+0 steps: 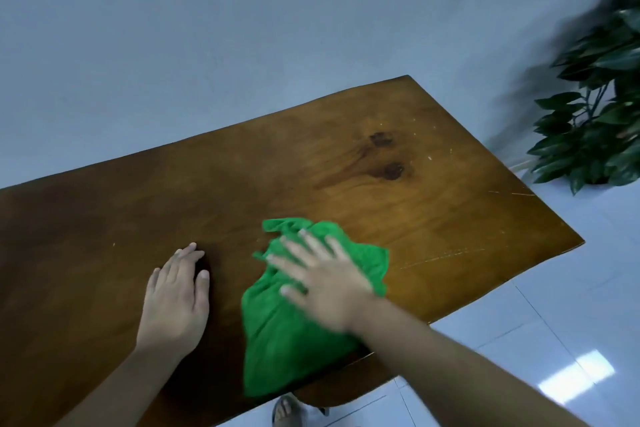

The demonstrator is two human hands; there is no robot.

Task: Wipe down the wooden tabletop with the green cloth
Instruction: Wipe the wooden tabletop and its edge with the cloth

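Note:
A crumpled green cloth [287, 333] lies on the wooden tabletop [346, 163] near its front edge, with a bit hanging over that edge. My right hand [325, 282] presses flat on the cloth's upper part, fingers spread, and looks motion-blurred. My left hand [176, 298] rests palm down on the bare wood just left of the cloth, fingers together, holding nothing.
Two dark knots [389, 156] mark the wood toward the far right. A leafy potted plant [595, 135] stands on the white tiled floor [554, 340] beyond the table's right corner. A sandalled foot [287, 411] shows under the front edge. A pale wall [207, 28] backs the table.

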